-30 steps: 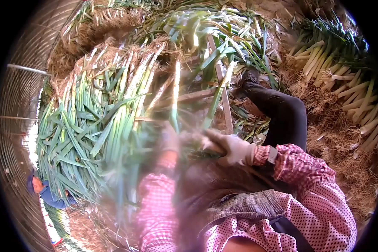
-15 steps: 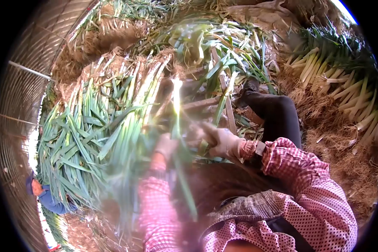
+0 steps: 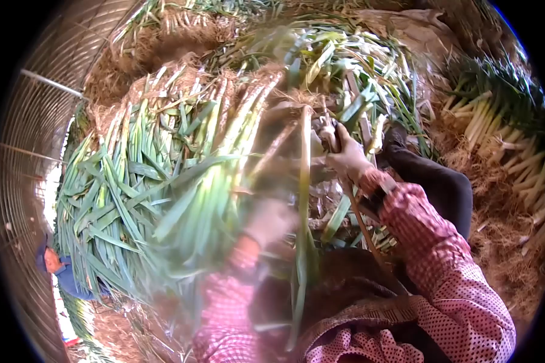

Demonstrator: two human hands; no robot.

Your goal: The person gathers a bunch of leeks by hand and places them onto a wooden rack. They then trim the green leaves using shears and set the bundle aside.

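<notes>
My left hand (image 3: pixel 271 221) is smeared by blur beside the stem of a single leek (image 3: pixel 304 157); whether its fingers grip the leek cannot be made out. That leek stretches lengthwise over my lap, roots at the far end and green leaves towards me. Right of it, my gloved right hand (image 3: pixel 349 156) is closed around a small air gun (image 3: pixel 329 134) with a thin nozzle pointing away. A brown hose (image 3: pixel 362 227) runs from this hand down towards my lap. Close to my left hand lies a large pile of leeks (image 3: pixel 163 163), roots facing away.
Wooden bars (image 3: pixel 364 130) of a frame stand ahead, near my dark-trousered leg (image 3: pixel 433 175). Stripped leaves (image 3: pixel 363 54) are heaped behind. Cleaned leeks (image 3: pixel 487 118) lie at right above root scraps (image 3: pixel 502 212). Another person (image 3: pixel 72 275) is at far left.
The view has shifted, so the piles appear further right. My right hand has moved away from me and up with the air gun. The leek beside my left hand now appears further right.
</notes>
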